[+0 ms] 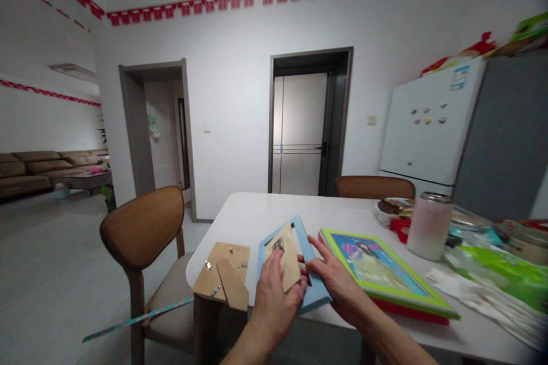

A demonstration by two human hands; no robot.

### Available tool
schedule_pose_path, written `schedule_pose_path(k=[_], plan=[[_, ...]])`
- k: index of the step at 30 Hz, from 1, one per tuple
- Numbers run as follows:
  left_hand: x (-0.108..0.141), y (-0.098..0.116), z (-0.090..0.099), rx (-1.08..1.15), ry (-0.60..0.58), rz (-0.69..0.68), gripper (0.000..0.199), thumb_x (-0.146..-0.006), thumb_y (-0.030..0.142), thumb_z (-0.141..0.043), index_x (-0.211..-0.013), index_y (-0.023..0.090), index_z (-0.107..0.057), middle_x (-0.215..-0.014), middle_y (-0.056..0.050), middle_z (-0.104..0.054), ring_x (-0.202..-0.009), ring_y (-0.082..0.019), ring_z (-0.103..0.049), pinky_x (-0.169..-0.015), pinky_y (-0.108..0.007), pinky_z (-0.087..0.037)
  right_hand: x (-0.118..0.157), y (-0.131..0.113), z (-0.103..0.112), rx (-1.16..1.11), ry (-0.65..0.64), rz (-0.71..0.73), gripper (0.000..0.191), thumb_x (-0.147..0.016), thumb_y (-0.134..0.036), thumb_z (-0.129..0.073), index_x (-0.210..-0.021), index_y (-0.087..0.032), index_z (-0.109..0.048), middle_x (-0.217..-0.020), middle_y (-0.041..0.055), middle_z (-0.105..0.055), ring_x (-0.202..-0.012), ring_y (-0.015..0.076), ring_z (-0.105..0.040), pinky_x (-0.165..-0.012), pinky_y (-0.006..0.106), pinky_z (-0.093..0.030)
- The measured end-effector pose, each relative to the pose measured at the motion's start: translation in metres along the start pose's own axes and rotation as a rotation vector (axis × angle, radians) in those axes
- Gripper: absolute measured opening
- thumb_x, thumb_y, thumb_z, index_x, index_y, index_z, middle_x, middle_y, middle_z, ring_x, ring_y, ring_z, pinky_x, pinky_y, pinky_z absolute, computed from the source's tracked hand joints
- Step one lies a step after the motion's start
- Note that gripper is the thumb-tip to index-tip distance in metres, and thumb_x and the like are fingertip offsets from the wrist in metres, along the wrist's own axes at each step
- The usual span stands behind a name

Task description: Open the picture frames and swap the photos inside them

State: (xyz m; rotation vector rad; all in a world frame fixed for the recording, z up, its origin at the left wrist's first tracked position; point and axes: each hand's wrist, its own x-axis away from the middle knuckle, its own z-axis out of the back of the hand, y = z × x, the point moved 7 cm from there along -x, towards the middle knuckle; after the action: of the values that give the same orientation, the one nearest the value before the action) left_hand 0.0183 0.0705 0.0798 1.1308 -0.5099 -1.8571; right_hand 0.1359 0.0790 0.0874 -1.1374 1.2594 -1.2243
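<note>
Over the counter's (246,208) near edge, the left hand (272,288) holds a beige card (291,265) across the blue frame (315,291) in the right hand (338,274); a backing board (223,269) overhangs the near-left corner.

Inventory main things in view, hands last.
Table: 1, white, centre
Rectangular frame: 1, blue, over table
Picture card: 1, cream, over it
Backing board: 1, tan, table's left
Picture frame: 1, lime, table's right
Flat slab: 1, red, beneath
Canister: 1, pink-white, right
Packaging: several, mixed, right
Wooden chairs: 2, brown, tableside
Thin strip: 1, blue, by left chair
Refrigerator: 1, white, right
Doorways: 2, grey, behind
Left hand: 1, bare, on card
Right hand: 1, bare, on blue frame
</note>
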Motion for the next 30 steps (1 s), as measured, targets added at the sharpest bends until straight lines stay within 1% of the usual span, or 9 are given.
schedule_pose_path(k=[4,7,9,11,15,19,23,26,30], plan=[[-0.007,0.000,0.029,0.000,0.176,-0.053,0.043,-0.070,0.018,-0.045,-0.113,0.016,-0.043,-0.101,-0.008,-0.055,-0.091,-0.018,-0.053,-0.081,-0.030,-0.042,-0.001,0.008,0.006,0.004,0.012,-0.023,0.072,-0.065,-0.024,-0.042,-0.129,-0.015,-0.013,-0.094,0.0097,-0.059,-0.063,0.0151,-0.060,-0.051,0.025,-0.046],[-0.001,-0.034,0.070,0.040,0.380,0.103,0.037,-0.073,0.020,-0.043,-0.109,0.015,-0.045,-0.094,-0.007,-0.057,-0.083,-0.018,-0.056,-0.073,-0.030,-0.044,-0.008,0.027,0.024,0.317,0.033,-0.013,0.069,-0.065,-0.022,-0.039,-0.129,-0.008,-0.019,-0.078,0.0087,-0.063,-0.059,0.0169,-0.060,-0.050,0.027,-0.045],[0.006,-0.063,0.085,0.091,0.394,0.203,0.037,-0.071,0.023,-0.045,-0.107,0.015,-0.044,-0.084,-0.004,-0.059,-0.074,-0.017,-0.057,-0.067,-0.028,-0.045,-0.013,0.040,0.036,0.625,0.062,0.030,0.065,-0.063,-0.020,-0.039,-0.125,-0.002,-0.030,-0.079,0.0120,-0.064,-0.066,0.0198,-0.061,-0.060,0.029,-0.046],[0.016,-0.088,0.092,0.059,0.364,0.276,0.035,-0.069,0.025,-0.046,-0.102,0.014,-0.047,-0.069,0.000,-0.057,-0.064,-0.016,-0.057,-0.062,-0.027,-0.045,-0.016,0.052,0.044,0.880,0.092,0.084,0.059,-0.062,-0.019,-0.040,-0.118,0.001,-0.041,-0.094,0.0171,-0.062,-0.083,0.0229,-0.059,-0.075,0.031,-0.043],[0.034,-0.113,0.086,-0.119,0.271,0.301,0.030,-0.068,0.024,-0.044,-0.094,0.013,-0.053,-0.066,-0.001,-0.057,-0.062,-0.018,-0.057,-0.060,-0.028,-0.045,-0.016,0.070,0.046,1.132,0.081,0.130,0.051,-0.067,-0.021,-0.040,-0.114,-0.002,-0.047,-0.111,0.0186,-0.054,-0.101,0.0245,-0.051,-0.088,0.032,-0.036],[0.037,-0.095,0.073,-0.302,0.162,0.078,0.036,-0.066,0.014,-0.042,-0.101,0.016,-0.053,-0.099,-0.008,-0.057,-0.094,-0.021,-0.052,-0.083,-0.033,-0.040,-0.015,0.072,0.042,1.238,0.056,0.156,0.044,-0.069,-0.020,-0.040,-0.108,-0.006,-0.052,-0.101,0.0174,-0.058,-0.095,0.0238,-0.053,-0.084,0.031,-0.038],[0.034,-0.077,0.053,-0.463,-0.079,-0.070,0.058,-0.057,0.004,-0.041,-0.113,0.020,-0.046,-0.125,-0.006,-0.042,-0.117,-0.020,-0.032,-0.099,-0.038,-0.023,-0.015,0.071,0.038,1.263,0.041,0.185,0.041,-0.069,-0.018,-0.039,-0.106,-0.006,-0.053,-0.095,0.0165,-0.058,-0.089,0.0225,-0.055,-0.081,0.030,-0.039],[0.033,-0.070,0.038,-0.505,-0.225,-0.087,0.059,-0.058,0.006,-0.043,-0.115,0.022,-0.045,-0.128,-0.005,-0.039,-0.120,-0.021,-0.027,-0.101,-0.041,-0.019,-0.015,0.072,0.036,1.262,0.037,0.192,0.041,-0.069,-0.018,-0.040,-0.107,-0.006,-0.053,-0.095,0.0158,-0.057,-0.089,0.0221,-0.054,-0.082,0.030,-0.038],[0.031,-0.065,0.028,-0.493,-0.308,-0.085,0.050,-0.064,0.009,-0.042,-0.112,0.024,-0.049,-0.122,-0.004,-0.047,-0.115,-0.021,-0.036,-0.099,-0.043,-0.021,-0.013,0.072,0.035,1.243,0.053,0.196,0.042,-0.069,-0.019,-0.041,-0.108,-0.005,-0.053,-0.100,0.0173,-0.055,-0.094,0.0240,-0.052,-0.085,0.032,-0.037]])
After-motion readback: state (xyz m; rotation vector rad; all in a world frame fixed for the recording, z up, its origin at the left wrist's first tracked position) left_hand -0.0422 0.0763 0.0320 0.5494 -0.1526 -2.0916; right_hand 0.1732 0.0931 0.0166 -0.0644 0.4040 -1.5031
